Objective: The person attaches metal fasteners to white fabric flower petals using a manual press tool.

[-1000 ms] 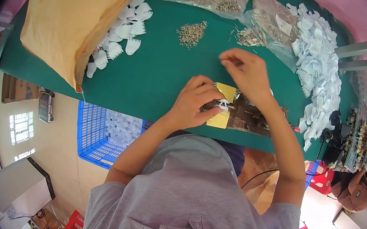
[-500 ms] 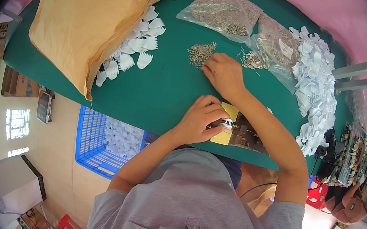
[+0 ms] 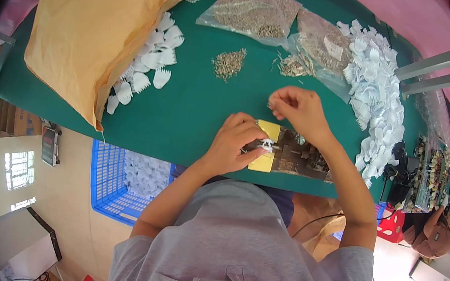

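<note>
My left hand [image 3: 229,144] is closed on a small white plastic piece [image 3: 266,144], thumb and fingers gripping it at the yellow plate [image 3: 261,164] of a dark metal fixture [image 3: 298,161] on the table's near edge. Above the fixture hangs my right hand [image 3: 302,111], thumb and fingertips pinched together. A tiny glint shows at those fingertips, too small to name. Beyond it, to the left, lies a heap of small metal-coloured parts [image 3: 228,64]. A second little heap of thin, pale parts [image 3: 296,66] lies behind the right hand.
A big yellow sack [image 3: 84,34] spills toothed white pieces [image 3: 155,60] at left. Clear bags of small parts [image 3: 252,9] lie at the back. More white pieces [image 3: 378,93] are heaped at right, beside metal bars [image 3: 442,67]. A blue crate [image 3: 110,182] stands below the table.
My right hand has left the heap of small metal parts and come right and nearer, over the fixture. The left hand keeps its grip on the white piece. The whole view has shifted slightly.
</note>
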`<state>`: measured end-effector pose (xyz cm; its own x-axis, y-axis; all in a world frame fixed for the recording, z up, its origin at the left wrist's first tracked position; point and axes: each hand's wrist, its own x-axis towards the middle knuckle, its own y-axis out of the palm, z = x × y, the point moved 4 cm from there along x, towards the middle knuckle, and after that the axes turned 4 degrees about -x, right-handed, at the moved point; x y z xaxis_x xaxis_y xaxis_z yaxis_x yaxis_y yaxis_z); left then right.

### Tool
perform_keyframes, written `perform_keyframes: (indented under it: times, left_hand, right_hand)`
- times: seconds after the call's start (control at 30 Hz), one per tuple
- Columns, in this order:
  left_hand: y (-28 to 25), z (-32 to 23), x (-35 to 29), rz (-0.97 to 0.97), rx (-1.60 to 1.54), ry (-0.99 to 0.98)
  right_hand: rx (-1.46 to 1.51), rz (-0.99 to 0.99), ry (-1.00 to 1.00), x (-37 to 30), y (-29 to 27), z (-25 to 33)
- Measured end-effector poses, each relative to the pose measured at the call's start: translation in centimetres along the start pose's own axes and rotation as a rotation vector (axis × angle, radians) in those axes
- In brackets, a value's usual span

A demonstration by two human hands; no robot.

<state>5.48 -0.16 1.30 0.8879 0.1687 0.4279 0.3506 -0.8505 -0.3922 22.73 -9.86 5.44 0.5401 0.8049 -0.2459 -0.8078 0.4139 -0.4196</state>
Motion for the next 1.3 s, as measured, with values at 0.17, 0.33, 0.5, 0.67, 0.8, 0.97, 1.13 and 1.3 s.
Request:
perform_keyframes:
  times: [0.17,0.33,0.5,0.67,0.8,0.97,1.13,1.3]
  left_hand:
    - [-0.3,0.2,0.2,0.004,-0.001,-0.021]
    - [0.0,0.4,0.3,-0.003,-0.041,-0.06]
    - [0.1,0.4,0.0,-0.008,-0.019,-0.073]
    - [0.1,0.4,-0.1,-0.011,-0.023,-0.077]
    - [0.1,0.3,0.0,-0.01,-0.016,-0.071]
    - [0.1,0.3,0.1,-0.007,-0.02,-0.071]
    - [0.0,0.4,0.0,-0.007,-0.032,-0.072]
    - [-0.2,0.0,0.3,-0.017,-0.017,-0.034]
  right_hand:
    - [-0.133,-0.034,-0.193,-6.8,1.5,1.8]
    - [-0.325,-0.141,-0.393,-7.7,2.6,1.3]
    - [-0.336,-0.178,-0.415,-7.9,3.0,0.8]
    - [-0.365,-0.223,-0.442,-8.0,3.3,0.9]
    - [-0.364,-0.241,-0.447,-7.9,3.4,0.9]
    - [-0.478,-0.247,-0.491,-8.0,3.4,1.3]
    - [-0.524,-0.281,-0.514,-8.1,3.6,1.4]
    - [-0.446,-0.364,-0.52,-8.4,3.9,0.9]
